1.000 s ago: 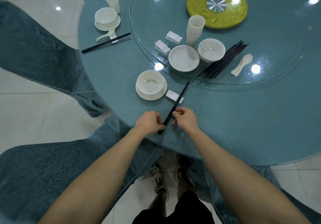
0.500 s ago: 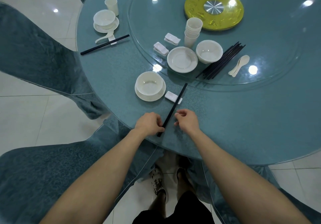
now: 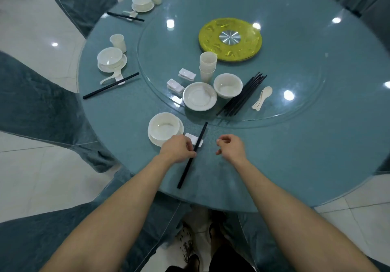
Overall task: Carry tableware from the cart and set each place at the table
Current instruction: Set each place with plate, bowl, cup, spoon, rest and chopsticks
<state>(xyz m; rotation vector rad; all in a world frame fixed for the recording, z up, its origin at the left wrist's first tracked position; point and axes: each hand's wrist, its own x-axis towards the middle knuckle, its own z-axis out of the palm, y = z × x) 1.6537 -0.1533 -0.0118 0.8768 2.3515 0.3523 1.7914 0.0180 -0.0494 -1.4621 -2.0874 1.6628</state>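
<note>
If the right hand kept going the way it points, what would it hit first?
Likely the chopsticks on the rest, up-left of the right hand; depth is hard to judge.
</note>
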